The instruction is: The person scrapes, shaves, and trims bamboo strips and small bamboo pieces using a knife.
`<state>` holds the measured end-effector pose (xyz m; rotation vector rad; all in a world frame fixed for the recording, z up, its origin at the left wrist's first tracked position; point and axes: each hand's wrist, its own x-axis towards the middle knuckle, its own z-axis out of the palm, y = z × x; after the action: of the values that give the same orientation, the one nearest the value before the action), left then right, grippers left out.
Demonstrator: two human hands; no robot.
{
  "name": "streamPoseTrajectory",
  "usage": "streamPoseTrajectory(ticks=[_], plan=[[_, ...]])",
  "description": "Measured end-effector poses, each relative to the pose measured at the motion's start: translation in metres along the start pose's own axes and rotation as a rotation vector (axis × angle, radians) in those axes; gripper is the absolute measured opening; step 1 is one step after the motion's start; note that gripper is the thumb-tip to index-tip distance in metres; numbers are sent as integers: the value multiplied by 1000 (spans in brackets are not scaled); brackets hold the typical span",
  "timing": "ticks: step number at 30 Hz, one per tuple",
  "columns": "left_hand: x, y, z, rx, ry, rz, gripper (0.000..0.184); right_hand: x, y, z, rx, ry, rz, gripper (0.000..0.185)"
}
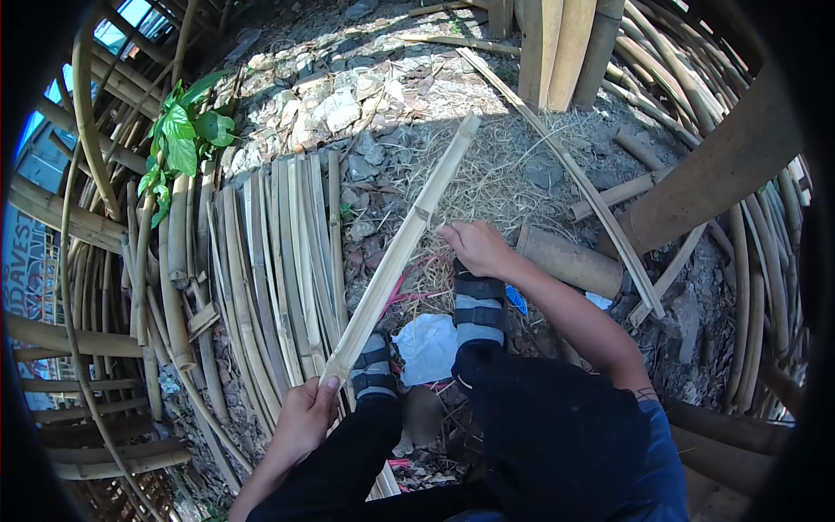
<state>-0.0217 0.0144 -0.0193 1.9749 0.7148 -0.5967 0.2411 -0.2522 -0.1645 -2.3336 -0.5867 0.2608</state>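
Note:
A long split bamboo strip (383,274), pale inside with a joint partway up, slants from lower left to upper right. My left hand (304,418) is closed around its lower end, the thumb on top. My right hand (477,250) is closed beside the strip, just below the joint. Its fingertips come close to the strip's edge; what they pinch, if anything, is hidden. Below the strip are my two sandalled feet, the left foot (374,370) and the right foot (480,304). A crumpled white sheet (426,348) lies on the ground between them.
Several split bamboo strips (278,252) lie side by side at left. A long thin strip (578,178) and a short thick bamboo piece (570,261) lie at right. A thick bamboo post (713,161) leans there. A leafy plant (181,130) and rubble (335,109) are farther off.

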Motion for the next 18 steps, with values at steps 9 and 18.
streamPoseTrajectory(ticks=[9,18], plan=[[-5,3,0,-53,-27,-81,39,9,17,-22,-6,29,89,58],[-8,0,-3,-41,-57,-80,39,33,58,-32,117,209,160,63]])
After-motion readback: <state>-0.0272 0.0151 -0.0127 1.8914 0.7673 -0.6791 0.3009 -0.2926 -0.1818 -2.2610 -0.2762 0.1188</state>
